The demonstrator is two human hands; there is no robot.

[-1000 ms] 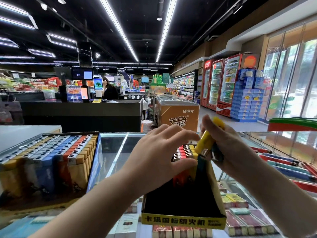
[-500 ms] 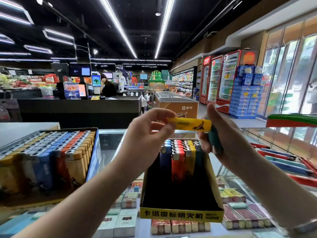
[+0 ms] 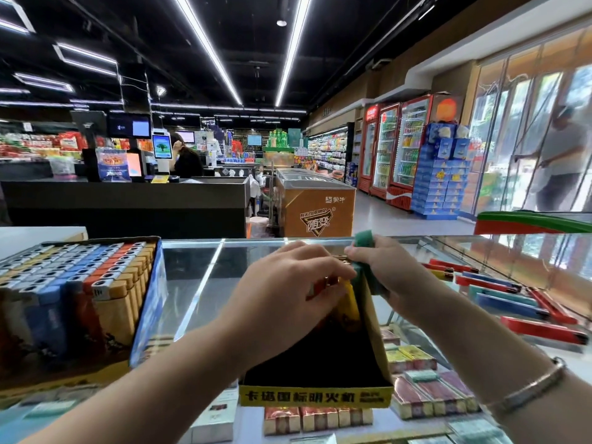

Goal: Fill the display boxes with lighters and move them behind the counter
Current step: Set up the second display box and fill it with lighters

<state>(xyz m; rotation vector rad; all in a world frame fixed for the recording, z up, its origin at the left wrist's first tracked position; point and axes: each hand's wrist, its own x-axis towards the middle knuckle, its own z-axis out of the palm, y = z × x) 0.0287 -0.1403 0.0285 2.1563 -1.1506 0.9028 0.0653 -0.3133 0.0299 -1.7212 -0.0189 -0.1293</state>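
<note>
- Filling under way: second display box only part stocked, first one complete; move behind the counter not yet begun.
- Full blue cardboard display box (image 3: pixel 145 302) at far left on the glass counter top (image 3: pixel 205 274), packed with upright rows of grey, blue, orange and tan lighters (image 3: pixel 96 277); apparently ready for transfer.
- Left hand (image 3: pixel 288 302) over the back of the yellow-fronted black display box (image 3: pixel 315 395), fingers curled down onto a yellow plastic lighter (image 3: pixel 350 302), seating it against the red lighters (image 3: pixel 320 286) already at the rear. Exact grip partly hidden by the knuckles.
- Front part of that box dark and unfilled; many more lighters judged needed.
- Right hand (image 3: pixel 394 277) at the box's right rear corner, fingers closed round a green lighter (image 3: pixel 365 240) whose end protrudes above the thumb.
- Next move, as judged: press yellow lighter fully upright into its row, release, then pass or set green lighter into the adjoining slot, keeping the row from toppling forward into the empty space.
- Loose red, blue and teal lighters (image 3: pixel 512 302) lying at right, near the box; probable supply.
- Cigarette packs (image 3: pixel 413 360) visible beneath the glass; no hindrance.
- Obstruction risk: cardboard side wall of the box leaning close to the right hand; full box well apart at left, not in the way.
</note>
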